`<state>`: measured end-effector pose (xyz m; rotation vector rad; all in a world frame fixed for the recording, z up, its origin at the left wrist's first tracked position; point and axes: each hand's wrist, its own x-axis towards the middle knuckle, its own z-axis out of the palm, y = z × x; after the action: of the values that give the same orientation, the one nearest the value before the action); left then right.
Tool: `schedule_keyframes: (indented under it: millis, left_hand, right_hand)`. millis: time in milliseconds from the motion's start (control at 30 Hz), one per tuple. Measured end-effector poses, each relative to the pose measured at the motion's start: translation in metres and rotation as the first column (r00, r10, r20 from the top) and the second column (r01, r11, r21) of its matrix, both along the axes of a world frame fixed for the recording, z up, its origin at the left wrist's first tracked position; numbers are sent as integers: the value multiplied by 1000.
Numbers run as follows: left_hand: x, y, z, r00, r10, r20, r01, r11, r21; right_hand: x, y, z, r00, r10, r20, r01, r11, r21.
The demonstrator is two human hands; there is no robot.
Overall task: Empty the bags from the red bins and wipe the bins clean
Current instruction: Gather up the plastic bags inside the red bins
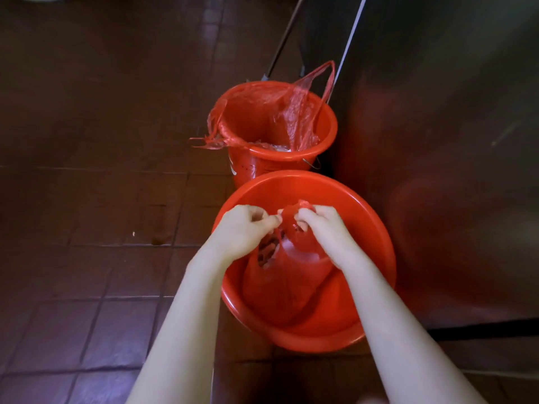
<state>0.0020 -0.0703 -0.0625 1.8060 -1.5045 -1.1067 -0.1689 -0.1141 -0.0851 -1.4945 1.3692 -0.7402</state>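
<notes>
Your left hand (245, 228) and right hand (323, 228) are above the near bin (376, 228), in the lower middle of the frame. Both hands have curled fingers, and each one pinches a bit of the thin red top of the bag (285, 281). The two bits meet between your hands, maybe for a knot, but I cannot tell for sure. The rest of the bag hangs down inside the bin.

The bag is soft and thin. It may stretch or rip if you pull hard. It looks light, with a little rubbish showing through near the top, but I cannot see its bottom. The plastic is smooth, so it may slip. Hold it at the bunched top, where the plastic is thickest, and lift it straight up.

The far bin (250, 170) stands just behind, in the upper middle, on the brown floor (87, 199). The far bag (291, 112) inside it is open. One loop sticks up and one hangs over the left rim. Take that one by both loops.
</notes>
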Motion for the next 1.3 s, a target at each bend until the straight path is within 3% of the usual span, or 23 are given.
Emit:
schedule_keyframes:
  millis: [133, 267, 333, 433, 500, 600, 800, 900, 1167, 1300]
  left_hand:
    - [-7, -4, -3, 954, 160, -255, -181, 982, -58]
    - [-3, -12, -5, 800, 202, -565, -267, 963, -33]
    - [-2, -15, -8, 782, 144, -606, -234, 970, -71]
    - [-9, -17, -16, 832, 60, -552, -160, 978, -134]
    - [-15, -18, -24, 851, 55, -523, -125, 987, -99]
    - [-16, -19, -34, 869, 25, -494, -61, 997, -57]
    - [-5, -23, -46, 851, 101, -515, -118, 993, 1]
    - [-1, -24, -50, 840, 118, -529, -115, 993, 39]
    - [-9, -20, -52, 937, 133, -324, -146, 989, -16]
    - [-13, -17, -47, 973, 54, -224, -56, 998, 0]
  right_hand:
    - [-1, 5, 14, 964, -48, 262, 41, 999, 29]
    - [6, 7, 24, 976, -45, 213, 59, 997, -57]
    - [7, 11, 22, 972, -13, 235, 32, 996, -80]
    - [5, 10, 12, 994, 32, 107, -18, 991, -133]
    - [3, 10, 2, 999, 32, -28, -35, 991, -130]
    - [5, 7, -10, 994, 21, -110, -34, 992, -118]
    - [11, 1, -21, 992, 15, -124, -25, 996, -82]
    - [8, 1, -23, 998, 51, -41, -53, 997, -54]
    - [-3, 3, -26, 986, 130, 106, -128, 991, -29]
    - [-5, 5, -23, 988, 113, 102, -109, 993, -49]
